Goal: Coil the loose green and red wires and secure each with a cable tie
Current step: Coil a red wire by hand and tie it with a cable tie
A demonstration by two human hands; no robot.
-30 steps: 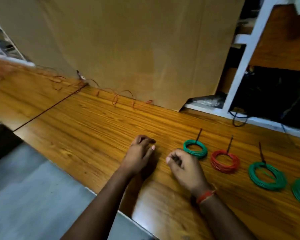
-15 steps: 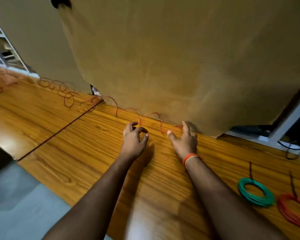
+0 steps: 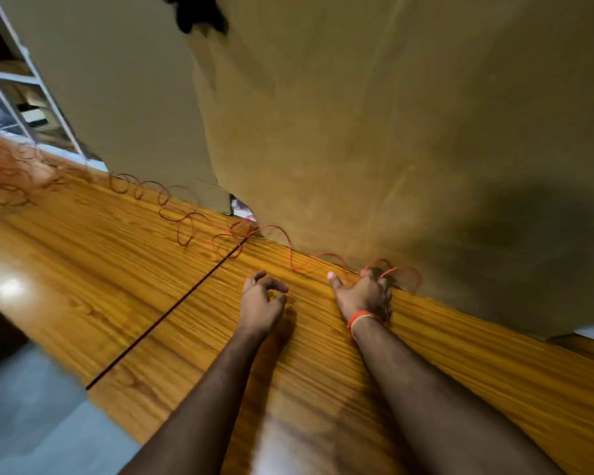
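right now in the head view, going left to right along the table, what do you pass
tangled red wire pile → loose red wire loops → seam between the tabletops → left hand, fingers curled, holding nothing → right hand, gripping the red wire's end against the cardboard sheet

The orange-brown wood-grain surface (image 3: 460, 354) looks smooth and glossy, with bright glare patches on its streaked laminate-like finish and a thin dark seam (image 3: 172, 313) running across it. Behind it stands a large tan cardboard sheet (image 3: 391, 132), matt and papery with faint scuffs, and along its foot trails a thin red wire (image 3: 288, 248) in loose loops, its covering smooth like plastic. At the far left, a white-painted shelf frame (image 3: 31, 77) looks smooth and hard.
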